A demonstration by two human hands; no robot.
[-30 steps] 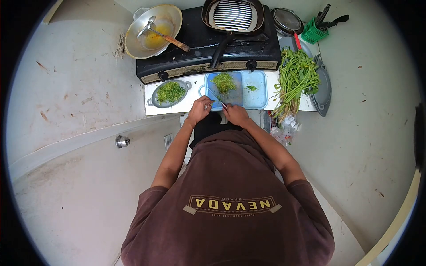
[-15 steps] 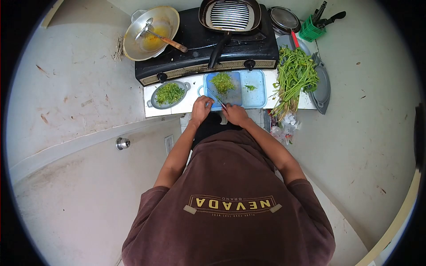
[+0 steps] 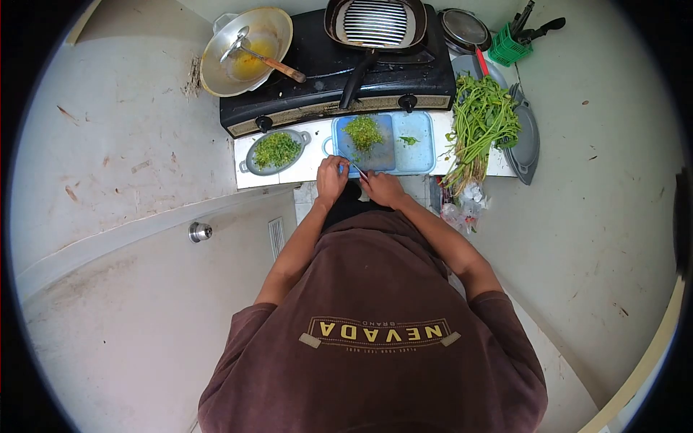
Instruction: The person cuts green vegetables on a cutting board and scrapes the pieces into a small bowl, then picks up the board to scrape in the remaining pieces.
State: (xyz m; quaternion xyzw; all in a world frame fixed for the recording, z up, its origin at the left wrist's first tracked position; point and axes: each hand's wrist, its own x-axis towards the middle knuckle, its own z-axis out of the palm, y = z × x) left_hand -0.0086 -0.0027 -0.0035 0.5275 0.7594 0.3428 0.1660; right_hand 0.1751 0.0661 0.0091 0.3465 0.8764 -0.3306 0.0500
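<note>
My right hand (image 3: 382, 188) is closed around the handle of a small knife (image 3: 356, 169), whose blade points up and left toward my other hand. My left hand (image 3: 333, 178) is pinched at the near left edge of the blue cutting board (image 3: 382, 158), its fingertips close to the blade; whatever they grip is too small to make out. On the board's darker left half sits a pile of chopped greens (image 3: 362, 133). A small green piece (image 3: 408, 141) lies on the lighter right half.
An oval grey dish (image 3: 277, 151) of chopped greens stands left. Long-stemmed leafy greens (image 3: 482, 130) lie right, beside a grey plate (image 3: 525, 144). Behind, a black stove (image 3: 310, 94) carries a wok (image 3: 216, 68) with a ladle and a grill pan (image 3: 426, 25). A green basket (image 3: 509, 47) holds knives.
The knife blade has shifted slightly and less of it shows beyond my left fingers. My left hand has moved a little to the right; the chopped piles look the same.
</note>
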